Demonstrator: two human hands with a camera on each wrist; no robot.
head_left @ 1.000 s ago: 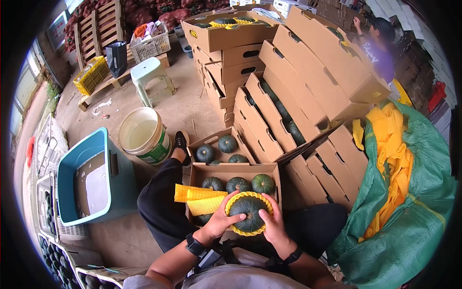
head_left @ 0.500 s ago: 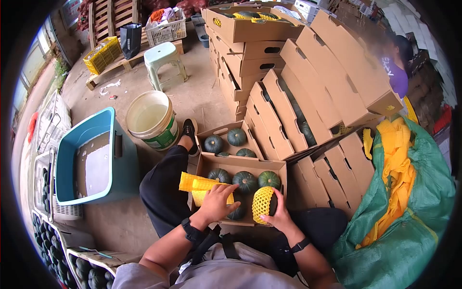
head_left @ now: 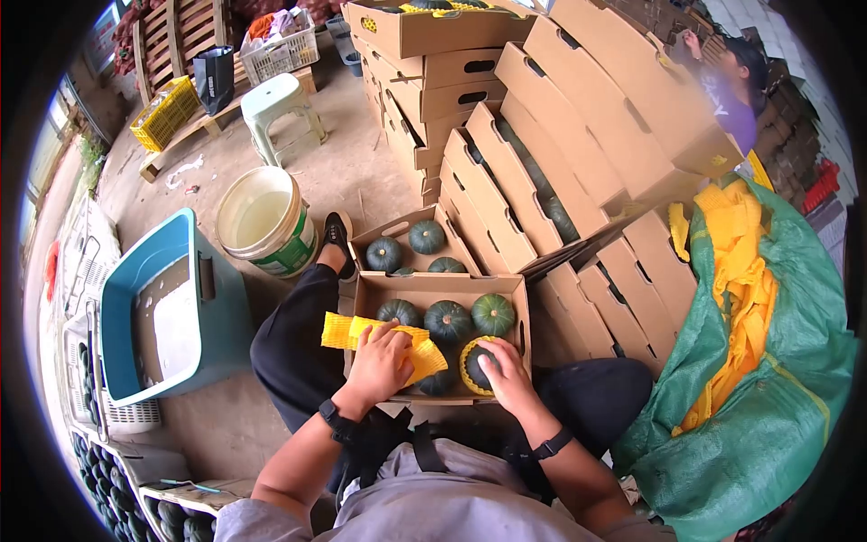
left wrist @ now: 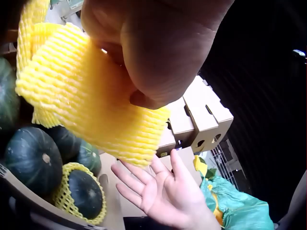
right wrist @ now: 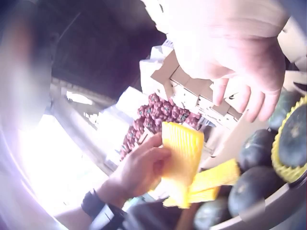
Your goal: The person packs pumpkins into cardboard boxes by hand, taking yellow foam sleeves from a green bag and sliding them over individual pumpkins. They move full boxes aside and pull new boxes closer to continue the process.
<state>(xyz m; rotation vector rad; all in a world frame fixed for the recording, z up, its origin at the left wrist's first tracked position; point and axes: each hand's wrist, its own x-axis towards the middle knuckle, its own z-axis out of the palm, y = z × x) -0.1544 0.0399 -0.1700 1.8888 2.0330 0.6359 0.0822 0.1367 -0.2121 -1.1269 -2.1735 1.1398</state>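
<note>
My left hand (head_left: 377,366) pinches a flat yellow foam net sleeve (left wrist: 91,91) over the near left part of an open carton (head_left: 433,285). More yellow sleeves (head_left: 340,331) lie at the carton's left edge. Inside the carton sit several dark green pumpkins (head_left: 447,321). One pumpkin wearing a yellow foam net (left wrist: 88,194) is in the near right corner, its stem side showing. Beside it is my right hand (head_left: 508,375); the left wrist view shows its palm and spread fingers holding nothing.
A second carton with pumpkins (head_left: 426,237) adjoins the far side. Stacked cartons (head_left: 578,135) rise behind and right. A green sack (head_left: 777,397) of yellow nets lies right. At left stand a blue tub (head_left: 221,307) and a bucket (head_left: 262,217). A person (head_left: 736,99) is at back right.
The netted pumpkin went from both hands into the carton's near right corner, and the right hand has let go of it. The left hand moved left and took hold of a yellow sleeve.
</note>
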